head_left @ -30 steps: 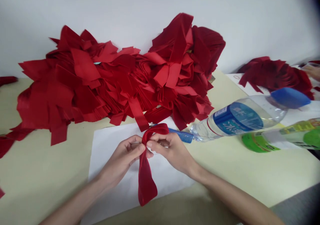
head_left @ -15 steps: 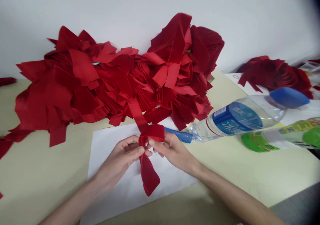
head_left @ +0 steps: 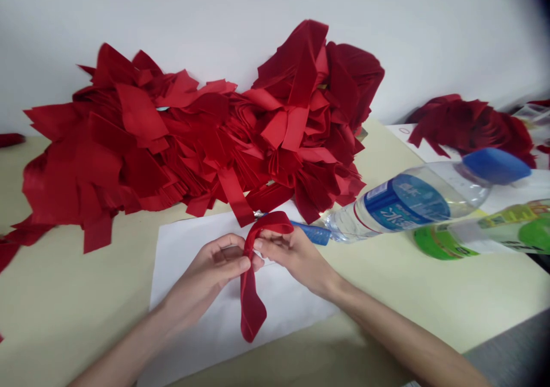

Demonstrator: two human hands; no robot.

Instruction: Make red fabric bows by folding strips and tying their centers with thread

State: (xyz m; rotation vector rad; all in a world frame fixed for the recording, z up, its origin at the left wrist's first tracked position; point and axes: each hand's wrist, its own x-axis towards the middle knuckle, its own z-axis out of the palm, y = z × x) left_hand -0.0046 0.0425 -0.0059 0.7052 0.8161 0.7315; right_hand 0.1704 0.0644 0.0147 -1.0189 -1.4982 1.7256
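Observation:
A red velvet ribbon point(head_left: 253, 309) is held between my two hands above a white sheet of paper point(head_left: 193, 341). My left hand point(head_left: 226, 261) pinches it near its middle, with the thumb on top. Just to the right, my right hand point(head_left: 287, 255) grips the upper part, which arches over its fingers; some fingertips are hidden behind the ribbon. The lower part hangs down as a narrow loop toward the paper. Beyond the hands lies a large heap of red ribbon pieces point(head_left: 180, 140), one strip of which reaches down to the paper's top edge.
A water bottle point(head_left: 404, 203) with a blue cap lies at the right, beside a green-labelled bottle point(head_left: 455, 241). A blue object point(head_left: 315, 233) lies behind my right hand. Another red ribbon pile point(head_left: 476, 129) sits at the back right, and a white wall point(head_left: 193, 14) stands behind.
The ribbon in my hands has shifted: its upper loop leans further right over my right hand, and its hanging end has swung slightly left and looks narrower. Both hands stay nearly in place.

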